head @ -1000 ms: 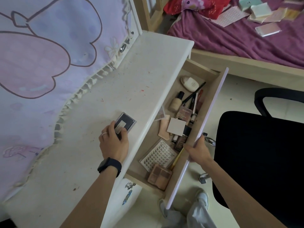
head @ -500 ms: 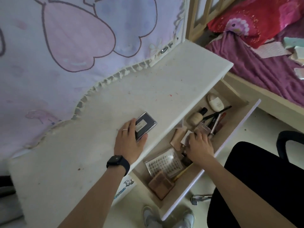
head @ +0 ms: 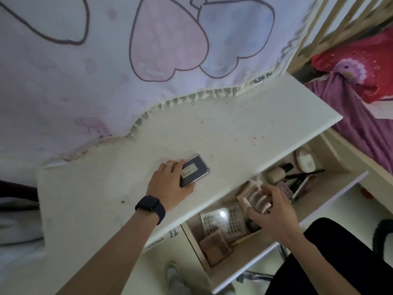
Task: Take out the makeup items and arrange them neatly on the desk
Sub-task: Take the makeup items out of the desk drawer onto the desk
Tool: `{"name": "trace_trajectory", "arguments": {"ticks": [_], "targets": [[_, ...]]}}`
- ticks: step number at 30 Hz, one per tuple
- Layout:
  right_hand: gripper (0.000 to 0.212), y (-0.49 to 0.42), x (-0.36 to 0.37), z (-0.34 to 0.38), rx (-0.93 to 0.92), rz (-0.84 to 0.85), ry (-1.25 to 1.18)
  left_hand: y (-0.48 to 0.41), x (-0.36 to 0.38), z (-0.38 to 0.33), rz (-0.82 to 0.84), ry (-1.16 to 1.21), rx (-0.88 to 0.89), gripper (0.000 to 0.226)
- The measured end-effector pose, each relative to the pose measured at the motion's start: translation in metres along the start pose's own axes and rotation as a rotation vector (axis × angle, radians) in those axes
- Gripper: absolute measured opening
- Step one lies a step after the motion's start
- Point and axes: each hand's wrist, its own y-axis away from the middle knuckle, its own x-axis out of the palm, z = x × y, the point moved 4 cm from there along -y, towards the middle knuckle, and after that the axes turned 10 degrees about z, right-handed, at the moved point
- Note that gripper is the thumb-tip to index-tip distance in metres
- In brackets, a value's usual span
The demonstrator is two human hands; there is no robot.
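**A:** Left hand?
**B:** The left hand [head: 170, 182] is on the desk [head: 234, 133], with thumb and fingers clamped on the edges of a dark compact [head: 195, 170]. The compact lies flat at the hand's 1 o'clock. It is rectangular, with a dark lid, a silvery rim and one pale label. There is one ring [head: 169, 165] and one black watch [head: 151, 208].

**A:** Right?
**B:** The right hand [head: 274, 211] is at 4 o'clock from the left, over the open drawer [head: 340, 191]. Its fingers are curled round a clear case [head: 254, 198], held tilted above the drawer. The case is see-through with brownish pans inside. It is blurred, so I can't count the pans.

**A:** Drawer count?
**B:** From the right hand:
- One dotted sheet [head: 225, 220] at 8 o'clock, with glare on it.
- One brown palette [head: 214, 245] at 7.
- One beige bottle [head: 276, 174] with a black cap at 12.
- One white oval compact [head: 305, 161] at 1.
- Dark sticks [head: 304, 175] at 2, overlapping, number unclear.
- One pinkish tube [head: 303, 186] just beside them.

Whatever sits under the hand is hidden.

**A:** Around the desk?
**B:**
- A heart-print cloth [head: 148, 50] at the desk's 12 drapes over its far edge.
- A purple blanket [head: 361, 128] and a red pillow [head: 361, 60] are at 2–3, cut by the frame.
- A black chair [head: 329, 262] is at 5, also cut off.
- One shoe [head: 174, 275] is at 6, blurred.
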Motion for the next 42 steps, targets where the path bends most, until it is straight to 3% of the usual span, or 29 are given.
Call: {"name": "trace_trajectory", "arguments": {"ticks": [5,11,13,19,24,42], "targets": [[0.047,0.009,0.025,0.095,-0.187,0.098,-0.322,0.032,-0.020,0.076,0.002,-0.049,-0.078,0.071],[0.018,-0.043,0.102,0.197,-0.148,0.312,-0.531,0.061,-0.049,0.201,-0.038,-0.005,-0.265,0.071],[0.025,-0.068,0.130,0.228,-0.115,0.324,-0.536,0.066,-0.053,0.233,-0.037,0.062,-0.265,0.069],[0.030,-0.131,0.195,0.298,-0.094,0.339,-0.378,0.065,-0.055,0.281,-0.050,0.205,-0.248,0.069],[0.027,-0.142,0.209,0.322,-0.249,0.146,0.177,0.063,-0.052,0.288,-0.056,0.278,-0.200,0.071],[0.036,-0.125,0.228,0.321,-0.224,-0.075,0.097,0.065,-0.052,0.288,-0.103,0.426,-0.222,0.069]]}}
